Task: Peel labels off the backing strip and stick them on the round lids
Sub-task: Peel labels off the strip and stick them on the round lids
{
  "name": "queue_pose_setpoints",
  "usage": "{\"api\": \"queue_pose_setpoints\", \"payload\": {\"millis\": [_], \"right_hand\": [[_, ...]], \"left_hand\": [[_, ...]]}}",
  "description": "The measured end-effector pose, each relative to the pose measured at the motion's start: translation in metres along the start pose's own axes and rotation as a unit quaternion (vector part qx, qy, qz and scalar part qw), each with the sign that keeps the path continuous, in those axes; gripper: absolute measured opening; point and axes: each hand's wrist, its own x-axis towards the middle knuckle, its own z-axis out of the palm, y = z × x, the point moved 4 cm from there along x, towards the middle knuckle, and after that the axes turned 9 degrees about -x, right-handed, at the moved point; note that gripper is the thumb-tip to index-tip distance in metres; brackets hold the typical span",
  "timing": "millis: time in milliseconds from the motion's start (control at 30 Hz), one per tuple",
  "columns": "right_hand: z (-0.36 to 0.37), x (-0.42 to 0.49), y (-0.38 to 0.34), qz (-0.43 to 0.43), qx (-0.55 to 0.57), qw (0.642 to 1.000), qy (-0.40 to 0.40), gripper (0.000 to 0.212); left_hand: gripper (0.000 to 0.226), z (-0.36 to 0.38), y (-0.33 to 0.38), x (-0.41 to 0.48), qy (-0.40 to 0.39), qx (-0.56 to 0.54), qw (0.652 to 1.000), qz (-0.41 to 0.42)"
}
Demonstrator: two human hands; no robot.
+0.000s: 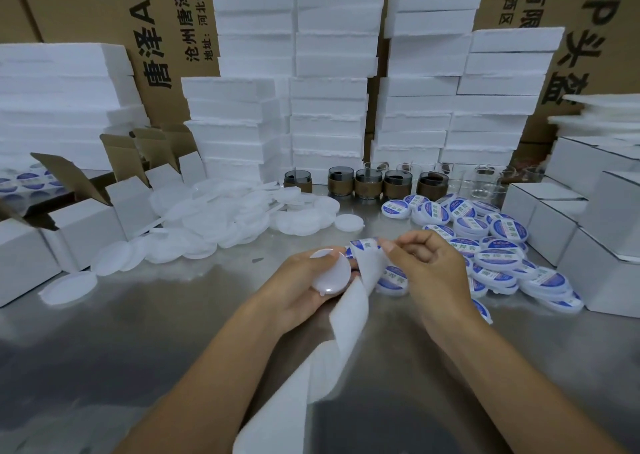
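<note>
The left hand (298, 292) grips a bare lid (329, 275) just left of the backing strip (348, 318). The right hand (426, 266) pinches a label (362, 246) at the strip's top. Right of the strip lies a pile of labelled lids (495, 253), and left of it a bigger heap of bare lids (214, 218), so plenty seems left.

Left hand (298, 291) grips a blank round lid (329, 275); right hand (426, 263) pinches a blue-and-white label (363, 245) at the top of the backing strip (346, 318), just right of that lid. Strip trails from the pinch down toward the person. Labelled lids (498, 259) heaped right of the grip, blank lids (221, 221) left and beyond.
</note>
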Motion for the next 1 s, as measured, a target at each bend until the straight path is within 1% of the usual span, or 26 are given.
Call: {"api": "queue_pose_setpoints", "payload": {"millis": [67,133,200,300,333,367,433,500,567,667,733,833,933,1000], "right_hand": [[0.001,-0.001,0.002,-0.02,-0.051,0.998,-0.009,0.019],[0.001,-0.003,0.006,-0.053,-0.162,0.985,-0.005,0.022],[0.003,-0.005,0.01,-0.077,-0.27,0.96,-0.018,0.025],[0.006,-0.004,0.018,-0.086,-0.399,0.91,-0.069,0.05],[0.007,-0.003,0.019,-0.088,-0.419,0.9,-0.081,0.052],[0.007,-0.003,0.019,-0.089,-0.419,0.899,-0.088,0.051],[0.008,-0.002,0.015,-0.081,-0.353,0.928,-0.082,0.044],[0.006,-0.002,0.011,-0.068,-0.27,0.959,-0.054,0.035],[0.005,-0.002,0.006,-0.055,-0.206,0.976,-0.037,0.032],[0.004,-0.005,-0.001,-0.02,-0.067,0.996,-0.062,0.035],[0.002,-0.005,-0.005,-0.008,-0.003,0.997,-0.075,0.034],[0.001,-0.005,-0.008,0.017,0.062,0.991,-0.116,0.032],[-0.002,-0.007,-0.008,0.069,0.133,0.973,-0.173,0.03],[-0.007,-0.009,-0.005,0.098,0.141,0.966,-0.196,0.028]], "left_hand": [[0.03,0.003,-0.001,-0.001,-0.008,-0.008,1.0,-0.005],[0.032,0.004,-0.002,-0.001,-0.014,-0.001,1.0,-0.009],[0.03,0.004,-0.003,-0.001,-0.018,-0.006,1.0,-0.014],[0.025,0.005,-0.006,-0.001,-0.023,-0.018,0.999,-0.026],[0.021,0.006,-0.007,-0.001,-0.025,-0.02,0.999,-0.03],[0.018,0.006,-0.008,-0.001,-0.027,-0.018,0.999,-0.034],[0.015,0.006,-0.01,-0.001,-0.03,-0.014,0.999,-0.039],[0.015,0.005,-0.011,0.0,-0.031,-0.019,0.998,-0.041],[0.016,0.005,-0.01,0.002,-0.03,-0.036,0.998,-0.043],[0.027,0.006,-0.012,0.006,-0.032,-0.111,0.991,-0.063],[0.035,0.007,-0.013,0.01,-0.035,-0.17,0.982,-0.074],[0.039,0.002,-0.007,0.019,-0.037,-0.208,0.975,-0.065],[0.04,-0.01,0.004,0.035,-0.002,-0.253,0.967,-0.039],[0.04,-0.017,0.011,0.045,0.029,-0.26,0.965,-0.021]]}}
